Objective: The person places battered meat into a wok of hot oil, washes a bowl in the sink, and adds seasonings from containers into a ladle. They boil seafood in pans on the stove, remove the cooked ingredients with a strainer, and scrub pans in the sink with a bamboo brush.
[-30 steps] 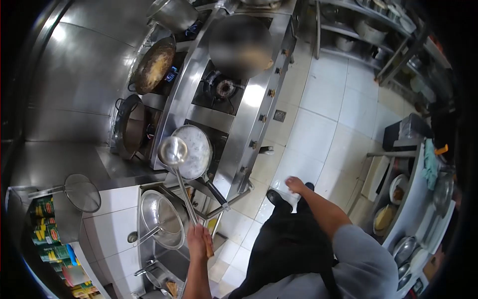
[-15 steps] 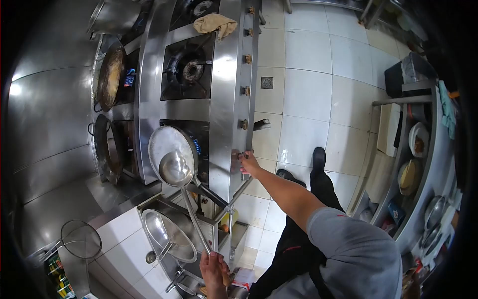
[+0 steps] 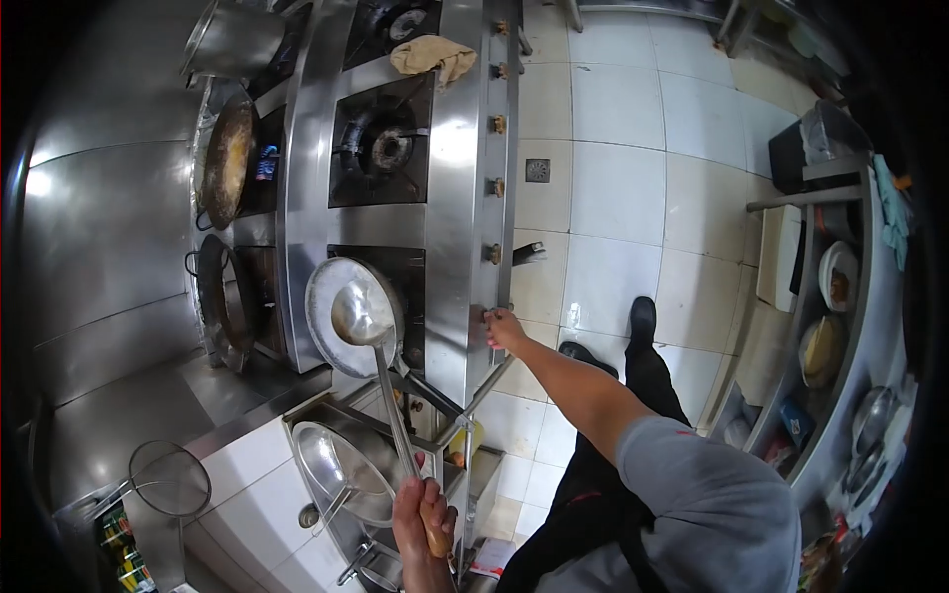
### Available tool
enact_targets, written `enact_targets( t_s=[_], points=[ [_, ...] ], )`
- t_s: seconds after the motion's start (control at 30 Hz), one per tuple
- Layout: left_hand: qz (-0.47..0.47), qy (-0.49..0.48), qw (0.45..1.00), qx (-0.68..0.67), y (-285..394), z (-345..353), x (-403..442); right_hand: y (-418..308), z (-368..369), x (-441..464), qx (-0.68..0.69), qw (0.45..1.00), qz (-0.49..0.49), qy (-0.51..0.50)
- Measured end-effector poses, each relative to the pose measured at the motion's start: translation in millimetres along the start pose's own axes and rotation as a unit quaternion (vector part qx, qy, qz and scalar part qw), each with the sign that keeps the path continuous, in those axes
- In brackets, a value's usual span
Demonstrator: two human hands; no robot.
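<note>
Left hand: the fingers of the left hand (image 3: 420, 519) are wrapped around the wooden grip of a long metal ladle (image 3: 389, 395).
Ladle: it slants up and away from the hand, its bowl over the round pan; whether the bowl touches the pan cannot be told.
Pan: the pan (image 3: 321, 321) sits at the near end of the stove (image 3: 455, 217).
Right hand: the arm is stretched out, and the right hand (image 3: 504, 329) is at the stove's front edge, fingers curled; the hand hides what lies under it, so whether it pinches anything cannot be told.
Knobs: several, such as this knob (image 3: 497, 187), run along the front edge beyond the right hand.
Back row: a browned wok (image 3: 232, 153) beside a blue flame (image 3: 266, 162), and a darker wok (image 3: 219, 301) nearer.
Cloth: a tan cloth (image 3: 435, 57) lies across the stove's far part.
Lower left: a wide metal basin (image 3: 318, 450) and a round mesh strainer (image 3: 170, 478).
</note>
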State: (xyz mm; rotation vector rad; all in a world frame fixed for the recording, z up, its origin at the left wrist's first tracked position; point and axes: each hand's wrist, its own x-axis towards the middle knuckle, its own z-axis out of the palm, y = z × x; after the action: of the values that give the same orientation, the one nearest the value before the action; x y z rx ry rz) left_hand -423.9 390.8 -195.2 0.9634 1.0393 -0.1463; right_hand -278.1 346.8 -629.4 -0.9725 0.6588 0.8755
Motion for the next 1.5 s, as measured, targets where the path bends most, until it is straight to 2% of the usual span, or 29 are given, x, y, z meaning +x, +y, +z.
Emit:
enact_targets(
  t_s=[0.2,0.27,0.4,0.57,0.73,0.87,0.93,1.0,1.1,1.17,1.2,1.23,1.27,1.3,1.37,1.43,1.5],
  points=[
    [-0.004,-0.004,0.999,-0.054,16.3,29.8,16.9,-4.1,-2.6,-1.1,-0.022,1.0,-0.003,-0.002],
    [-0.012,-0.053,0.989,-0.14,24.8,30.1,23.2,-1.5,-4.2,2.9,-0.018,1.0,-0.002,-0.01],
    [-0.003,-0.094,0.974,-0.204,37.2,26.1,27.7,-3.8,-2.2,5.1,-0.029,1.0,0.012,-0.001],
    [0.021,-0.056,0.982,-0.179,47.2,13.8,23.6,-2.1,-0.7,5.7,-0.025,1.0,0.002,0.015],
    [0.041,-0.01,0.994,-0.102,49.0,3.4,26.6,-2.9,-5.1,8.4,-0.012,1.0,0.017,-0.018],
    [0.047,0.013,0.995,-0.088,49.5,-3.0,42.6,-14.6,-15.9,-7.7,-0.056,0.996,0.029,-0.065],
    [0.035,-0.005,0.995,-0.089,51.1,-3.3,50.5,-20.3,-29.9,-27.7,-0.052,0.997,0.057,-0.016],
    [0.048,0.008,0.994,-0.096,54.6,13.6,51.0,-5.1,-65.3,-31.9,-0.034,0.997,0.063,-0.029],
    [0.024,-0.041,0.991,-0.129,56.3,10.5,63.2,11.4,-145.7,-51.0,-0.066,0.995,0.07,-0.019],
    [0.024,-0.05,0.991,-0.126,55.8,11.5,69.1,17.4,-204.2,-78.7,-0.085,0.994,0.069,0.03],
    [0.018,-0.056,0.992,-0.114,55.2,13.6,71.9,15.8,-231.1,-91.5,-0.086,0.985,0.116,0.089],
    [0.012,-0.071,0.99,-0.123,53.1,14.8,74.0,31.3,-273.3,-90.8,-0.111,0.982,0.12,0.092],
    [0.017,-0.072,0.988,-0.132,49.6,15.3,72.3,46.5,-317.8,-85.3,-0.216,0.966,0.098,0.103],
    [0.014,-0.073,0.99,-0.118,47.0,16.8,70.6,27.5,-326.4,-126.5,-0.136,0.972,0.118,0.15],
    [0.012,-0.073,0.992,-0.104,41.2,23.0,59.3,6.7,-359.2,-171.6,-0.106,0.965,0.137,0.196],
    [0.003,-0.096,0.983,-0.154,34.5,17.5,46.1,12.6,-417.2,-176.1,-0.13,0.955,0.157,0.213],
    [-0.022,-0.116,0.969,-0.216,26.5,8.1,32.9,-0.8,-443.5,-196.8,-0.14,0.951,0.149,0.234]
  ],
)
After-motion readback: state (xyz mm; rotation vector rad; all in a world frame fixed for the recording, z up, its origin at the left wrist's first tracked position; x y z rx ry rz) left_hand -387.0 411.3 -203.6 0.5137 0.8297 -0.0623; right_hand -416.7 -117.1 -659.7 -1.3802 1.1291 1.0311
